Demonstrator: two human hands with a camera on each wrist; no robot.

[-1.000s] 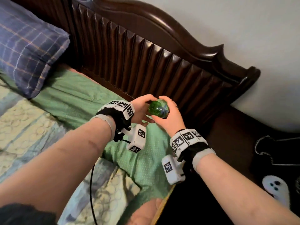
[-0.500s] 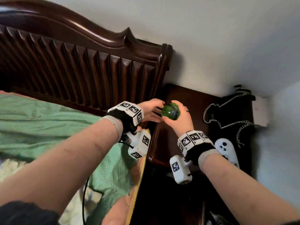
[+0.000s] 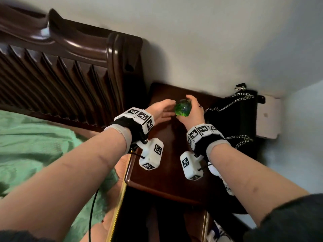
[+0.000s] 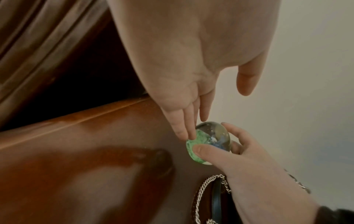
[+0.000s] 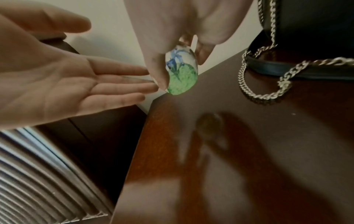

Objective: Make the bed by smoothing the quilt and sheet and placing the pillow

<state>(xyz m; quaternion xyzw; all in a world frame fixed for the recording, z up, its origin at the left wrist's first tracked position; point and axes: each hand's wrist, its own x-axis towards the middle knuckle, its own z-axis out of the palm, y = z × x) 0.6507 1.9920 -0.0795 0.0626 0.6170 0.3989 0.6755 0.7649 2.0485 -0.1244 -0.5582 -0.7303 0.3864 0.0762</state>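
Observation:
My right hand pinches a round green glass ball between thumb and fingers, holding it above the dark wooden nightstand. The ball shows green and blue inside clear glass. My left hand is beside it with straight fingers, and its fingertips touch the ball's left side. In the right wrist view the ball hangs over the nightstand's back corner, with the left palm spread next to it. The green sheet covers the bed at the left. No pillow is in view.
A dark carved headboard stands behind the bed. A black bag with a silver chain lies on the nightstand's right side. A white controller lies partly hidden under my right forearm. The wall runs close behind the nightstand.
Both hands carried the ball rightward, from over the bed by the headboard to above the nightstand. The left fingers have straightened off the ball, and the pillow left the view.

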